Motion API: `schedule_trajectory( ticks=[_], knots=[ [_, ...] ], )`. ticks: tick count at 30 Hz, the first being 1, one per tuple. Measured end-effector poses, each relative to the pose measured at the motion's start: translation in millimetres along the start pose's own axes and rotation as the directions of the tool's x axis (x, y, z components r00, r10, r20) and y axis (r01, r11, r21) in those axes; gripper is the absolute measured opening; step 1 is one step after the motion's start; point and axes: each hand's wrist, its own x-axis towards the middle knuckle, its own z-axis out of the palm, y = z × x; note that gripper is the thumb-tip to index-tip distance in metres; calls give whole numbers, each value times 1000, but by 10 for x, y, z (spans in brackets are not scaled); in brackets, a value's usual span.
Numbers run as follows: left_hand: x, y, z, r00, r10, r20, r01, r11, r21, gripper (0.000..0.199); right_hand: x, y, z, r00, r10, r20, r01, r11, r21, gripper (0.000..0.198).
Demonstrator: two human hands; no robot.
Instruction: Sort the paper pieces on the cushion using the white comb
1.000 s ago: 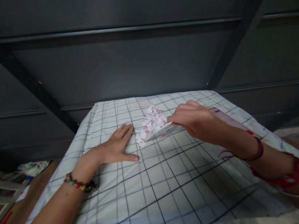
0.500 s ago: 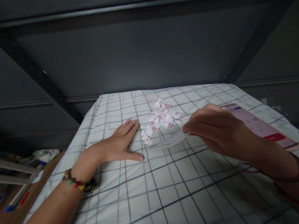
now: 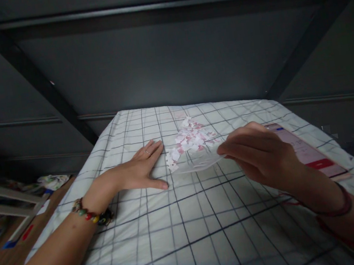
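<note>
A heap of small torn paper scraps [image 3: 193,135], white and pink, lies in the middle of the checked tablecloth [image 3: 164,234]. My right hand [image 3: 259,152] pinches the right end of a thin, clear plastic piece [image 3: 196,164], perhaps a bag or sheet. Its far edge reaches left along the near side of the scraps; whether it touches them I cannot tell. My left hand [image 3: 140,167] rests flat on the cloth left of the heap, fingers spread, holding nothing. A ring and a beaded bracelet are on that arm.
A phone [image 3: 306,150] with a lit screen lies right of my right hand, partly hidden by it. Dark panels [image 3: 167,60] rise behind the table's far edge. A pale rack [image 3: 10,202] stands on the floor at left, near a crumpled cloth [image 3: 53,182].
Very little differs. The plastic piece's near edge sits slightly higher in view, and the whole scene has shifted slightly left with the camera. Both hands keep their poses.
</note>
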Motion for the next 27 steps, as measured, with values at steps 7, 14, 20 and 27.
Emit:
schedule_trajectory(
  ticks=[7,14,20,27],
  knots=[
    [8,6,-5,1000,4,-3,-4,1000,0,116,61,-76,-34,994,-25,109,27,999,-20,21],
    [-3,15,-11,1000,7,-1,-7,1000,-4,115,29,-79,-32,1000,-9,15,9,1000,20,20],
    [-6,47,-24,1000,-7,-3,7,1000,-5,114,-53,38,0,999,-29,42,30,999,-24,21],
    [-10,44,-31,1000,-7,6,7,1000,-12,114,-51,39,-11,1000,-17,4,17,1000,-14,22]
  ],
)
